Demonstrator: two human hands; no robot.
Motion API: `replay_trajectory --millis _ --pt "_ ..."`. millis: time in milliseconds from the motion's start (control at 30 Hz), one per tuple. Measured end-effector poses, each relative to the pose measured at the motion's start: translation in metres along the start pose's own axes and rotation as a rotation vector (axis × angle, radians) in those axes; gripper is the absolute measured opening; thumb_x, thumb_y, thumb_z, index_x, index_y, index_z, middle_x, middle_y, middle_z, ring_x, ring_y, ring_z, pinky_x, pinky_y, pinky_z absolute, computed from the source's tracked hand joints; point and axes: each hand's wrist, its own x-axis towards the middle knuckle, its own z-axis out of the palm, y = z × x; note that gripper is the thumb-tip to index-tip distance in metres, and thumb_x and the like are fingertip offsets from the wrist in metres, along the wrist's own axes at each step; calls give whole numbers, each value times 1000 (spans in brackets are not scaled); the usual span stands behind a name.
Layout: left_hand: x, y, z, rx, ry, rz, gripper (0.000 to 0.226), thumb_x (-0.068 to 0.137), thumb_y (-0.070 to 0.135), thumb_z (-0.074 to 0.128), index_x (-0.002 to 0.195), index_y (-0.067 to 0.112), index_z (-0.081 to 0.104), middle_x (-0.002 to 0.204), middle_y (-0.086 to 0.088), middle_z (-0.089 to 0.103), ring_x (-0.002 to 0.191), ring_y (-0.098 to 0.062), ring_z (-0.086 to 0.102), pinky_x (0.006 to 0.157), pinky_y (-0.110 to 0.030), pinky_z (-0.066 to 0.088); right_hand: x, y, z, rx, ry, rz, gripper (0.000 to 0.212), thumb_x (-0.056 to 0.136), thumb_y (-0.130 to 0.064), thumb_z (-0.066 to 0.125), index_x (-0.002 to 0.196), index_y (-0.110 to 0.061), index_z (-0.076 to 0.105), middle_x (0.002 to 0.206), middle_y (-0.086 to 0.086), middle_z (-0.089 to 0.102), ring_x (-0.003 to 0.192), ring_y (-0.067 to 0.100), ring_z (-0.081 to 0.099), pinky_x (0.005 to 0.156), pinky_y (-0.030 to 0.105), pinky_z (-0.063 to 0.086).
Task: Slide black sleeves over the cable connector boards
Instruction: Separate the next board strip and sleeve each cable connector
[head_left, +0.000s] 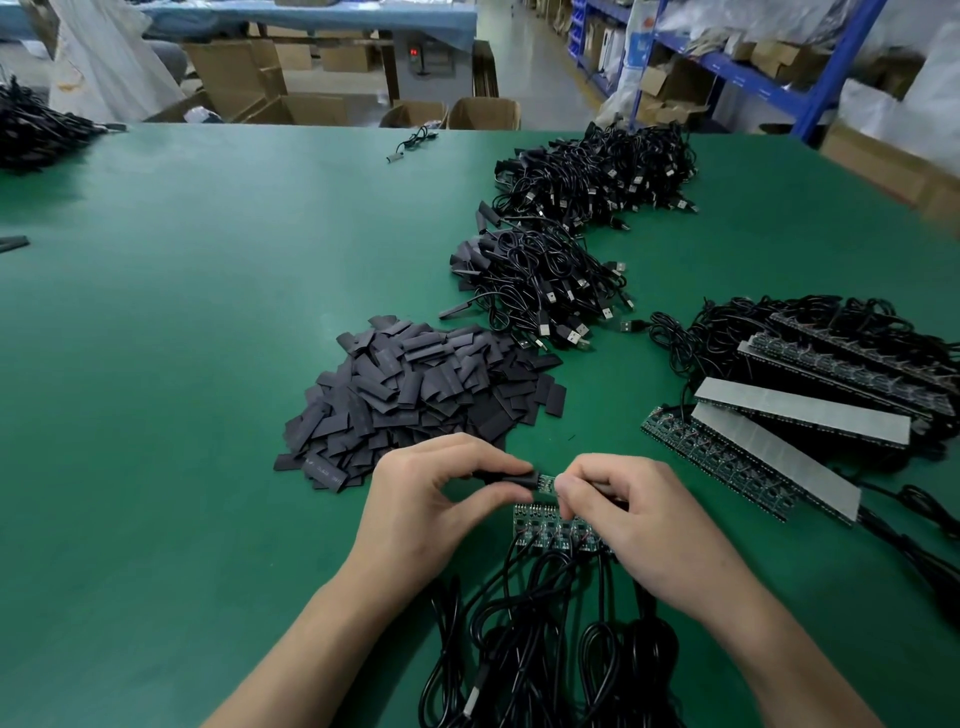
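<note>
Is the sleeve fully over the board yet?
Not fully: the left hand pinches the black sleeve, and bare board shows between it and the right hand. Whether the tip has entered, cannot tell.

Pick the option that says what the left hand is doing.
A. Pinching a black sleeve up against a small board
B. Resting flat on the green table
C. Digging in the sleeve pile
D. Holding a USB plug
A: the left hand pinches a black sleeve, and the sleeve's end meets the connector board pinched by the right hand.
</note>
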Motion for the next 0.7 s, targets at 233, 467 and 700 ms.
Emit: replay_trajectory --millis 233,467,700 --pt "1 -1 -1 148 -38 118 23 85 43 78 97 23 82 96 15 75 90 0 71 78 -31 60 -1 1 1 -48 -9 8 33 99 -36 58 68 -26 63 48 -12 44 45 5 34 49 21 29" --pt "1 -3 -3 117 -95 86 25 84 44 78 99 24 82 98 19 75 93 4 69 81 -29 59 -1 0 0 -62 -30 12 34 99 -38 58 68 -29 64 49 -12 47 45 5 35 49 23 31" --pt "2 -6 -4 93 -169 26 22 83 41 81 100 26 81 97 21 74 93 3 70 84 -30 58 0 0 2 -84 -37 16 32 98 -39 58 68 -28 65 49 -12 45 46 6 35 50 23 31"
